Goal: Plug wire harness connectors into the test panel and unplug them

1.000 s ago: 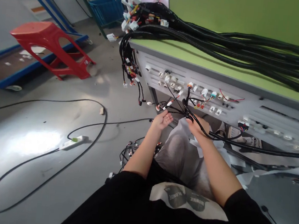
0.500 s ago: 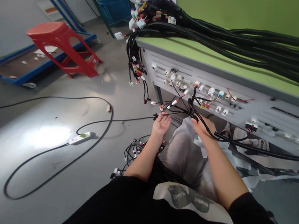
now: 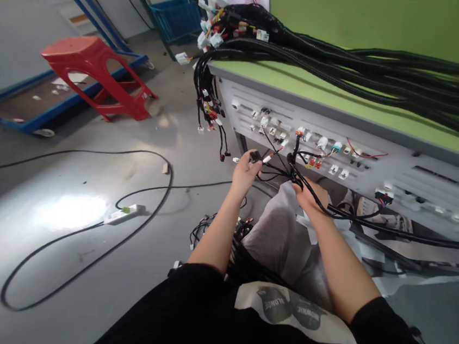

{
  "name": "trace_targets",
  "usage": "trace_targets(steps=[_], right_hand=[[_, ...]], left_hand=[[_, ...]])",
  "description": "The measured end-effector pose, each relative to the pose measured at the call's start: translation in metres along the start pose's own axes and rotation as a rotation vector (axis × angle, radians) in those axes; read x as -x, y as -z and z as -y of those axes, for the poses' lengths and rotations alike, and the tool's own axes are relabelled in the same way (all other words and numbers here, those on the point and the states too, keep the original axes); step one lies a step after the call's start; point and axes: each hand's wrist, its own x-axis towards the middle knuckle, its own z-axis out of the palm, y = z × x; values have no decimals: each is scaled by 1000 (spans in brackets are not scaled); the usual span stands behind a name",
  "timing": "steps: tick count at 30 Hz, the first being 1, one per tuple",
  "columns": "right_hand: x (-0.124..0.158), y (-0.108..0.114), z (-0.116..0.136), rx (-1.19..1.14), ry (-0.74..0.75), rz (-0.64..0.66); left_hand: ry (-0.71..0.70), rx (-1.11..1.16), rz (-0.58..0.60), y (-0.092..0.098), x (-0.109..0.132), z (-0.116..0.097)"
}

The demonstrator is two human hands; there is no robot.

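Note:
Pinched in the fingers of my left hand (image 3: 246, 171) is a small black connector (image 3: 256, 156) on a thin black wire. My right hand (image 3: 311, 194) is closed around the black wire harness (image 3: 291, 170) where its branches spread out; its fingertips are partly hidden by the cables. Some branches run up to a grey panel (image 3: 289, 104) fitted with rows of white, orange, teal and red connector sockets. A white connector with an orange-red wire (image 3: 268, 158) hangs just right of my left hand. Farther right, a black plug (image 3: 384, 196) sits in the panel.
Thick black harnesses (image 3: 347, 69) lie along the green bench top (image 3: 304, 81), their plug ends hanging over its left end. A red stool (image 3: 100, 76), a blue-framed cart (image 3: 10, 108) and a power strip (image 3: 124, 214) with a looped cord occupy the floor. More harnesses lie by my legs.
My left hand has moved up, turned from palm-up with fingers spread to a pinch on the black connector, and come closer to the panel. My right hand stays about where it was.

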Motion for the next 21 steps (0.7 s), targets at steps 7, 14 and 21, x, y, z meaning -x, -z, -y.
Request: trace_targets(steps=[7, 14, 21], right_hand=[[-1, -1, 0, -21, 3, -8], [-2, -3, 0, -34, 10, -21], [-4, -8, 0, -21, -7, -29]], left_hand=[[-107, -208, 63, 1, -27, 4], [-173, -308, -56, -12, -35, 0], [18, -163, -6, -18, -66, 8]])
